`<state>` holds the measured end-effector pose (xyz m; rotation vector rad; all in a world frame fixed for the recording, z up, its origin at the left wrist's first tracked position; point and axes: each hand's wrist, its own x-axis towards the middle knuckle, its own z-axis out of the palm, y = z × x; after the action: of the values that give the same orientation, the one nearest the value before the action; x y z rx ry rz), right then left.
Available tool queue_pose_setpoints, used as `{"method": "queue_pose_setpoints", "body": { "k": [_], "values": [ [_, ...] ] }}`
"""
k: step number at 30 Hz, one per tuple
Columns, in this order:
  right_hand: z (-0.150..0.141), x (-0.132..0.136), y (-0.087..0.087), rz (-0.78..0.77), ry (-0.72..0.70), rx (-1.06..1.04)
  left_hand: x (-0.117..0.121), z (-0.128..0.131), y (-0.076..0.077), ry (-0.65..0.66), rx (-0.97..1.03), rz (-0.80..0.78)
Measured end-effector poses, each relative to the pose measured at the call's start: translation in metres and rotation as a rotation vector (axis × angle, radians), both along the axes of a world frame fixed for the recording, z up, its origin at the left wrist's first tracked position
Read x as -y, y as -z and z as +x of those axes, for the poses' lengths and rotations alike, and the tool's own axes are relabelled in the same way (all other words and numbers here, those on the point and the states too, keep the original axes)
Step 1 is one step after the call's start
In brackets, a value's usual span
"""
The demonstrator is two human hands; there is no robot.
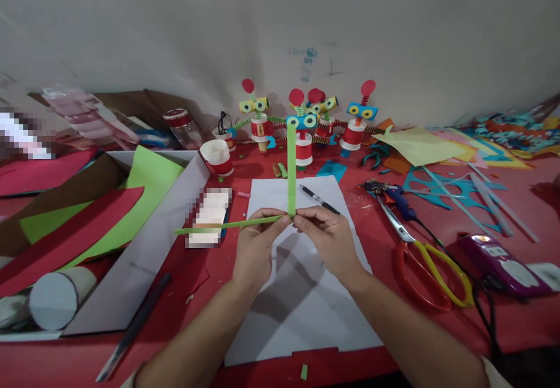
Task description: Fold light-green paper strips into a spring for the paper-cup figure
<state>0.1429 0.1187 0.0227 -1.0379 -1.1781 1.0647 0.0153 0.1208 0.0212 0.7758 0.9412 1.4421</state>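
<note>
Both my hands meet over a white board (pixel 301 312) on the red table. My left hand (pixel 260 242) pinches green paper strips (pixel 291 166) at the corner where they join. One strip stands upright, away from me; the other runs out to the left. From the other side, my right hand (pixel 326 239) pinches the same corner, its fingertips almost touching the left ones. The fold itself is mostly hidden by the fingers. A black pen (pixel 320 199) lies on the board just beyond my right hand. A small green scrap (pixel 304 371) lies near the front edge.
Several paper-cup figures (pixel 303 149) stand at the back, beside stacked paper cups (pixel 216 156). To the right lie scissors (pixel 424 271), a glue gun (pixel 394 195), a purple device (pixel 503 262) with a cable and blue paper offcuts (pixel 437 186). A box (pixel 144 248) of coloured paper stands left.
</note>
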Motion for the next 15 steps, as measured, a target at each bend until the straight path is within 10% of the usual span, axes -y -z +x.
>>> {"method": "queue_pose_setpoints", "body": {
  "k": [15],
  "values": [
    [0.0009,-0.0064,0.0058,-0.030,-0.047,-0.135,-0.0029,-0.0034,-0.0010,-0.009,-0.072,0.075]
  ]
}}
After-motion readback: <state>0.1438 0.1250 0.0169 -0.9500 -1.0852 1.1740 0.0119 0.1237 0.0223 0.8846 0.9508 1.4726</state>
